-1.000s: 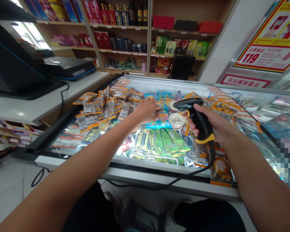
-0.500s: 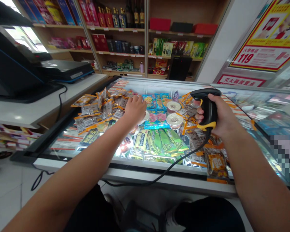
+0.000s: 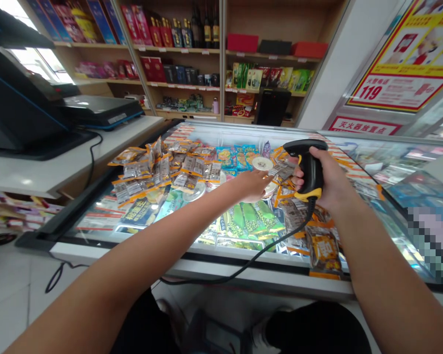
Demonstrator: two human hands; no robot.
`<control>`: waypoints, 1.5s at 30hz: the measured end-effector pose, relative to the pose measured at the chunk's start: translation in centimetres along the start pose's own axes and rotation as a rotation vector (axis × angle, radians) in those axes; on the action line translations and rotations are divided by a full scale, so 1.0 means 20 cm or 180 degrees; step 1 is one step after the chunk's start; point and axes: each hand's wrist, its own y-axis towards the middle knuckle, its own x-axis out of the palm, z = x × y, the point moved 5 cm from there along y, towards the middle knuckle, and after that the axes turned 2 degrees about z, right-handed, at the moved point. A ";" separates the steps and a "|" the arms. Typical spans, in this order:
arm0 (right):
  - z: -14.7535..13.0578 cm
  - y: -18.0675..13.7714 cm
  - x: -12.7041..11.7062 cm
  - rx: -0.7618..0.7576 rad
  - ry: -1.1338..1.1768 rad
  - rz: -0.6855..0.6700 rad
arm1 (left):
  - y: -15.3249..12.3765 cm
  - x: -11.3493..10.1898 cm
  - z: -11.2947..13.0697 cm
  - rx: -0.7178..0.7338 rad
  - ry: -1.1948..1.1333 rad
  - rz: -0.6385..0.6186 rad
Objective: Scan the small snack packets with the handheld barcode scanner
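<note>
Two hands work over a glass-topped freezer [image 3: 239,129]. The right hand [image 3: 327,179] is closed around a black and yellow barcode scanner [image 3: 307,164], its cable [image 3: 243,268] trailing over the near rim. The left hand [image 3: 254,186] reaches onto a round lidded cup [image 3: 269,188], fingers curled loosely; its grip cannot be told. Snack packets [image 3: 151,167] lie piled loose on the glass, so a sweeping forearm or the dragging cable could likely knock some off. Inside the freezer sit green ice-cream bars [image 3: 251,219].

The left hand [image 3: 251,183] has moved right across the freezer lid [image 3: 107,216], from the snack packets [image 3: 151,167] to a round cup [image 3: 269,189] beside the scanner [image 3: 307,164].
</note>
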 end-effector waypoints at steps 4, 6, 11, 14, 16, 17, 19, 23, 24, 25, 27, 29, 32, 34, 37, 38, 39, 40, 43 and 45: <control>0.00 0.00 0.00 0.0005 -0.0039 0.0044 | -0.15 -0.04 0.04 -0.0157 0.0484 0.0218; 0.00 0.00 0.01 -0.0001 -0.0058 0.0019 | -0.24 -0.05 0.05 -0.0245 0.0654 0.0252; 0.04 -0.03 0.06 0.0257 -0.0183 -0.0498 | -0.41 -0.05 0.12 -0.0432 0.0802 0.0364; 0.09 -0.05 0.10 0.0498 -0.0296 -0.0704 | -0.44 -0.03 0.15 -0.0596 0.0736 0.0420; 0.11 -0.05 0.12 0.0550 -0.0455 -0.0799 | -0.44 -0.02 0.17 -0.0641 0.0664 0.0430; 0.12 -0.04 0.12 0.0558 -0.0535 -0.0832 | -0.44 -0.02 0.18 -0.0644 0.0638 0.0445; 0.14 -0.04 0.12 0.0551 -0.0652 -0.0850 | -0.44 -0.02 0.18 -0.0654 0.0600 0.0443; 0.14 -0.04 0.13 0.0536 -0.0700 -0.0898 | -0.45 -0.03 0.17 -0.0648 0.0564 0.0429; 0.13 -0.04 0.14 0.0553 -0.0698 -0.0909 | -0.45 -0.03 0.17 -0.0653 0.0569 0.0430; 0.13 -0.04 0.14 0.0573 -0.0698 -0.0912 | -0.45 -0.03 0.17 -0.0662 0.0584 0.0440; 0.13 -0.04 0.14 0.0567 -0.0650 -0.0879 | -0.45 -0.03 0.16 -0.0609 0.0621 0.0501; 0.12 -0.04 0.13 0.0509 -0.0524 -0.0824 | -0.43 -0.03 0.16 -0.0461 0.0581 0.0597; 0.11 -0.03 0.11 0.0427 -0.0296 -0.0701 | -0.43 -0.03 0.16 -0.0288 0.0350 0.0576; 0.10 -0.03 0.10 0.0436 -0.0196 -0.0615 | -0.46 -0.02 0.17 -0.0272 0.0255 0.0471; 0.09 -0.03 0.08 0.0478 -0.0051 -0.0535 | -0.59 -0.03 0.21 -0.0183 0.0249 0.0334; 0.09 -0.03 0.08 0.0481 -0.0021 -0.0515 | -0.65 -0.04 0.22 -0.0155 0.0269 0.0305; 0.09 -0.03 0.07 0.0480 -0.0011 -0.0499 | -0.72 -0.05 0.22 -0.0155 0.0311 0.0307; 0.09 -0.03 0.07 0.0471 -0.0020 -0.0492 | -0.80 -0.06 0.21 -0.0195 0.0370 0.0310; 0.10 -0.02 0.07 0.0433 -0.0064 -0.0552 | -1.02 -0.08 0.14 -0.0491 0.0579 0.0258; 0.10 -0.02 0.07 0.0440 -0.0068 -0.0576 | -1.15 -0.09 0.05 -0.0790 0.0731 0.0262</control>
